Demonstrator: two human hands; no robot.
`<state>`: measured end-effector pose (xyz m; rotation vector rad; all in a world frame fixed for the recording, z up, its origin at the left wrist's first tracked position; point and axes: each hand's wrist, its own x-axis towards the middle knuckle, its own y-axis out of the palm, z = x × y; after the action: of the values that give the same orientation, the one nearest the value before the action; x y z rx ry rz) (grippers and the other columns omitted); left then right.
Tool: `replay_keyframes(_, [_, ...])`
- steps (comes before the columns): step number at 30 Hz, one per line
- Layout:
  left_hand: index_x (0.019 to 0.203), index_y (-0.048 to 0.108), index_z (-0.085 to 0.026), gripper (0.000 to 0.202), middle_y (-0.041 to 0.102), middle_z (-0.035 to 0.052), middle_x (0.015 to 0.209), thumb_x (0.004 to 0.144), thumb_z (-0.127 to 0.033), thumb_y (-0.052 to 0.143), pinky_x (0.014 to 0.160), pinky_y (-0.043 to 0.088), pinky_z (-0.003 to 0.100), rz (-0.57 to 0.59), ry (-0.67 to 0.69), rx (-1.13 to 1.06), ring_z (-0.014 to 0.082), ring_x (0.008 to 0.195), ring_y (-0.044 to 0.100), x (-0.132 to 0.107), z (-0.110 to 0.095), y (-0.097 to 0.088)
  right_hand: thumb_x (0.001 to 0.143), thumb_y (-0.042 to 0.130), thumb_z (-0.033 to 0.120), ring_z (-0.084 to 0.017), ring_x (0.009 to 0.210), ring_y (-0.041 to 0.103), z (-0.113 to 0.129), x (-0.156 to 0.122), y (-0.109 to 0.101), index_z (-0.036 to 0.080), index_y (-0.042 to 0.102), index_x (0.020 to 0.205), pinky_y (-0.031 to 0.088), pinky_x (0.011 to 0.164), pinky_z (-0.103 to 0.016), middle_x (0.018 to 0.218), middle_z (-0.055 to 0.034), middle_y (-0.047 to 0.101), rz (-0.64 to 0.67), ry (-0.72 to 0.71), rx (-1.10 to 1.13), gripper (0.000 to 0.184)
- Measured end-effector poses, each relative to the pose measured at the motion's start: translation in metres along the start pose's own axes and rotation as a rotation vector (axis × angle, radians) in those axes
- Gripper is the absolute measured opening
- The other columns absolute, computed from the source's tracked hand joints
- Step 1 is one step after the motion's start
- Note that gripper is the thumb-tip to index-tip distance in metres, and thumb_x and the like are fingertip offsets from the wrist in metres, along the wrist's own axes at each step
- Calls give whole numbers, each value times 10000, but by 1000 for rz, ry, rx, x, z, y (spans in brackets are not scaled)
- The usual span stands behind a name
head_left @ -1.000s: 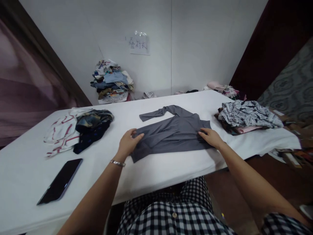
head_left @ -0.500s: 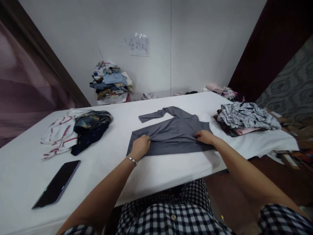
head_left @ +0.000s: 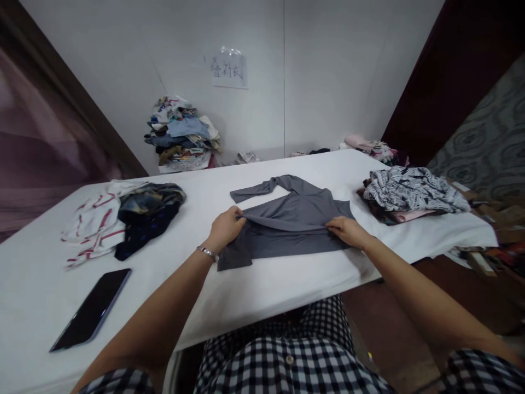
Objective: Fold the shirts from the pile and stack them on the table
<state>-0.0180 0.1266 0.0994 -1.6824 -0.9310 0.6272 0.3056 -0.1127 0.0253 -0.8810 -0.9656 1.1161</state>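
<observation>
A grey long-sleeved shirt lies partly folded on the white-covered table. One sleeve stretches out to the left along its far side. My left hand, with a silver bracelet at the wrist, pinches the shirt's fabric at the left end and holds it raised off the table. My right hand pinches the fabric near the right end. Between both hands a fold of cloth is drawn taut. Below my left hand a flap of grey cloth hangs down to the table.
On the left lie a white-and-red garment, dark clothes and a phone. A patterned clothes pile sits at the right. Behind the table are a tall clothes stack and a paper sign on the wall.
My left hand has moved up and away from me, lifting the shirt's left end into a taut fold. My right hand has stayed nearly in place.
</observation>
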Motion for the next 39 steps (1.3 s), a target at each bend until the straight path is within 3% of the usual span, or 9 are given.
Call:
replay_keyframes(4, [1011,599,-243,220,695,47,1001,800,-294,559,696,446,315,42,115,151,254,931,638,-2,0,-11,906,436,241,-228,949,653,-9,-2,1,228,707,1014,520,827,-350,1013,-71,718,-200,86,-100,292])
replay_keyframes(9, [1077,558,-229,292,597,64,1171,808,-146,481,754,466,321,-327,183,167,236,1034,583,-13,-10,-28,917,409,261,-243,959,641,-1,-8,-8,214,681,1014,509,850,-378,1000,-85,713,-436,126,-102,293])
replay_keyframes(11, [1056,560,-222,305,581,65,1147,787,-100,486,763,468,317,-271,278,185,231,1040,567,-22,-9,-20,907,409,233,-246,987,626,2,-16,-9,218,677,1010,492,887,-389,1015,-89,706,-406,128,-109,288])
replay_keyframes(16, [892,591,-212,300,597,73,998,802,-6,392,744,465,315,74,462,278,203,904,573,-47,21,28,848,414,152,-244,939,610,-4,-41,4,220,689,898,487,875,-399,983,-90,698,-258,60,-101,288])
replay_keyframes(19, [912,594,-208,312,598,84,1004,782,-2,399,758,463,332,29,390,322,218,920,569,-51,42,40,834,413,140,-240,912,603,-10,-48,12,212,684,861,490,855,-393,963,-95,689,-268,21,-87,282])
replay_keyframes(26, [922,614,-194,278,626,115,1083,761,-40,447,865,435,395,-201,323,347,267,1018,554,-49,56,27,830,442,128,-239,923,570,-8,-47,10,211,660,855,476,837,-372,960,-100,657,-443,-33,-125,234])
replay_keyframes(31, [875,617,-197,313,645,117,1060,704,-4,440,842,441,408,-137,343,340,277,1013,569,-57,72,32,788,443,84,-234,882,571,-8,-57,18,203,660,812,465,807,-363,922,-98,656,-361,-40,-173,249])
replay_keyframes(36, [910,619,-194,260,638,124,1097,744,-69,463,881,440,410,-313,269,304,282,1040,557,-56,73,28,787,454,88,-246,919,569,-7,-61,23,192,674,843,443,834,-379,960,-102,666,-391,66,-213,249])
replay_keyframes(39, [832,623,-203,256,659,104,975,766,-59,423,815,454,382,-154,401,310,258,933,585,-57,70,31,777,451,84,-248,920,567,-6,-60,21,189,673,835,437,833,-379,955,-101,668,-371,108,-218,253])
